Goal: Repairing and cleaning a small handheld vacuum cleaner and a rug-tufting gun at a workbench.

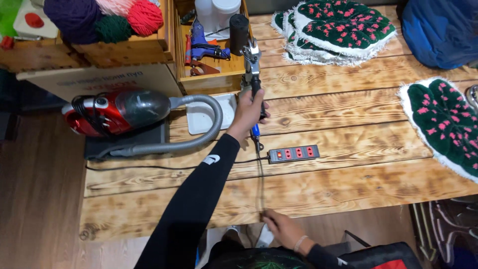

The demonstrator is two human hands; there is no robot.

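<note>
At the far left, balls of purple, green and red yarn (99,17) are sitting in a pale wooden crate (124,50) at the back of the scorched plank table (348,169). Below it a red and dark grey canister vacuum cleaner (117,109) is lying on a dark mat, its grey ribbed hose (206,124) curling round a shallow white plastic tray (204,114). Just right of the yarn, a second wooden box (211,69) is holding a blue glue gun (201,45) and white tubs.

The left hand (249,112), in a long black sleeve, is reaching out over the table and closing around the black grip of a metal hand-held tufting tool (251,69). The tool is standing upright above the box's front edge, a black cylinder at its top end. Its thin dark cord (260,174) is running down from the handle toward the table's near edge.

There the right hand (281,226), wearing a thin bracelet, is pinching that cord between its fingertips. Just right of the cord, a grey power strip with red sockets (294,153) is lying flat on the planks.

Further right, a stack of dark green tufted leaf-shaped rugs with pink spots and white fringe (338,30) is resting at the back. One more such rug (445,124) is lying alone near the right edge, below a blue bag (440,30).
</note>
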